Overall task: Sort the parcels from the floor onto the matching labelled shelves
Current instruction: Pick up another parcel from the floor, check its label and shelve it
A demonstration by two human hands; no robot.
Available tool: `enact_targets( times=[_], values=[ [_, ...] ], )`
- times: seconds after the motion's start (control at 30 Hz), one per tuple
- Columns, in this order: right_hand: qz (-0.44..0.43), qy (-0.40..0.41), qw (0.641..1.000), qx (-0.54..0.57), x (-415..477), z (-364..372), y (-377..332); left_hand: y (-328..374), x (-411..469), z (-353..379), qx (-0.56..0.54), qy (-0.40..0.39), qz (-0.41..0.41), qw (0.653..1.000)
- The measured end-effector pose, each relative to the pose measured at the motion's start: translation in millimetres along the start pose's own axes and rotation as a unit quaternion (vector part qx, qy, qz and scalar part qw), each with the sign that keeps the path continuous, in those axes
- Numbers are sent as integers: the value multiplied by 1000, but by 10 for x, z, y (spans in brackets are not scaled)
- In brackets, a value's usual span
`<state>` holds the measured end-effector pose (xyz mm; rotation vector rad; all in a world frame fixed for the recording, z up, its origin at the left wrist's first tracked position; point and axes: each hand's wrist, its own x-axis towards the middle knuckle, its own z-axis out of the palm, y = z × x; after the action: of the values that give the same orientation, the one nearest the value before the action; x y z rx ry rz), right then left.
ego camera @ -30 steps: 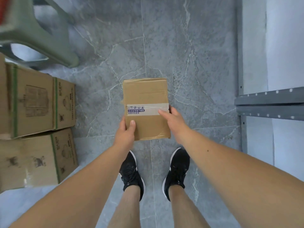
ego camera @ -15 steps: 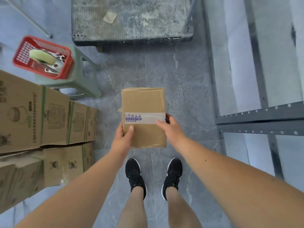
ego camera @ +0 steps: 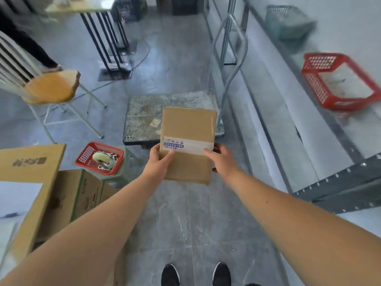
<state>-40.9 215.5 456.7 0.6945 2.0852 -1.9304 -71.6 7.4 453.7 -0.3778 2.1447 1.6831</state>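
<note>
A flat brown cardboard parcel (ego camera: 187, 129) with a white printed tape band across it is held in front of me at about waist height. My left hand (ego camera: 158, 164) grips its near left edge, thumb on top. My right hand (ego camera: 221, 159) grips its near right edge, fingers on the tape. The grey metal shelf rack (ego camera: 329, 182) runs along my right side, and its white shelf boards pass just right of the parcel. No shelf labels are readable.
A red basket (ego camera: 309, 85) and a grey basket (ego camera: 288, 19) sit on the rack. A flat trolley (ego camera: 144, 112) stands ahead on the floor. Stacked cartons (ego camera: 68, 195), a green stool (ego camera: 121, 172) with a small red basket (ego camera: 84, 155), and a chair (ego camera: 51, 89) are to the left.
My view has tilted up from the floor toward the room and shelves. The parcel has risen with both hands still gripping it, and my feet now sit at the bottom edge.
</note>
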Motion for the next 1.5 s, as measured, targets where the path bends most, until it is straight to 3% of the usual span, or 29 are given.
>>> enact_targets(
  times=[0.5,0.93,1.2,1.5],
  values=[
    [-209,39,976,43,-1108,-549,-2694,2648,-1015,-330,-66,39,166,983],
    [-291,35,948,122,-1913,-950,-4348,4332,-1809,-641,-113,65,304,944],
    [-314,52,941,116,-2118,-1074,-4872,4749,-2046,-620,-148,51,296,942],
    [-261,42,948,177,-2109,-1036,-4915,4823,-2064,-631,-231,41,222,946]
  ],
)
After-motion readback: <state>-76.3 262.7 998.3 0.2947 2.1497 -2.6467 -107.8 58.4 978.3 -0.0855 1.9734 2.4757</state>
